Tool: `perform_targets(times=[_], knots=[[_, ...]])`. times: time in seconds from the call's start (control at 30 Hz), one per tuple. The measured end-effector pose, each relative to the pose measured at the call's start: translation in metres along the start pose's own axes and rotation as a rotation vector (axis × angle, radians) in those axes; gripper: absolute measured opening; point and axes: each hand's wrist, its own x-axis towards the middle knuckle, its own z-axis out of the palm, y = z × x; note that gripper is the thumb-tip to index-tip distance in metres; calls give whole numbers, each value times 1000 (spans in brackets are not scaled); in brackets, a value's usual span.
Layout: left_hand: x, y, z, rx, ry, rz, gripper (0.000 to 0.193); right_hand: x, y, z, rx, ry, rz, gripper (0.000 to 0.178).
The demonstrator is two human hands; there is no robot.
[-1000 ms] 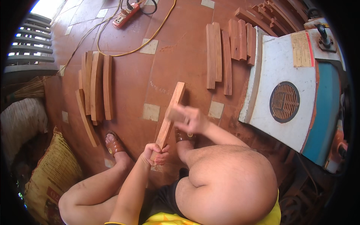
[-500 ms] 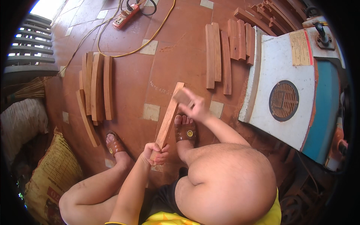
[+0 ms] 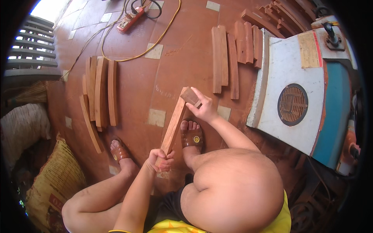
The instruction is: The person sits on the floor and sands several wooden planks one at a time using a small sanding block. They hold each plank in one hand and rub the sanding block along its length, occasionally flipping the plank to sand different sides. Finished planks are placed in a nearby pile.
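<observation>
A long reddish-brown wooden strip (image 3: 175, 125) slants away from me above the floor, between my feet. My left hand (image 3: 161, 160) is closed in a fist round its near end. In my right hand (image 3: 204, 108) is a small flat brown block (image 3: 190, 97), which looks like a sanding block, pinched between thumb and fingers. The block lies against the right side of the strip's far end, and partly covers it. Whether its underside is abrasive cannot be seen.
Several wooden strips (image 3: 101, 91) lie on the tiled floor at left, and more wooden pieces (image 3: 217, 60) at far right. A white-and-blue machine (image 3: 281, 101) stands at right. A red power strip (image 3: 130, 20) with a yellow cord lies far off. A printed sack (image 3: 58, 174) leans at left.
My right hand has shifted slightly away from me with the block, and its motion blur is gone. The fist on the strip stays almost where it was.
</observation>
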Motion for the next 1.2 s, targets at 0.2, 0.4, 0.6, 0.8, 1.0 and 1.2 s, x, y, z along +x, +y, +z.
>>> perform_targets(times=[0.2,0.4,0.6,0.8,1.0,1.2], knots=[[-9,3,0,51,26,25,23,-53,-65,1,184,-436,-311,80],[-9,6,-1,11,41,-2,23,-9,0,5,53,-50,-110,68],[-8,4,1,26,39,23,24,-34,-47,3,33,-191,-108,71],[-7,16,25,438,430,60,22,-42,-49,-5,41,-303,-334,76],[27,11,79,1072,813,384,16,-36,-38,-21,157,47,12,70],[44,22,84,1263,1316,594,20,-56,-36,-20,95,-21,35,73]])
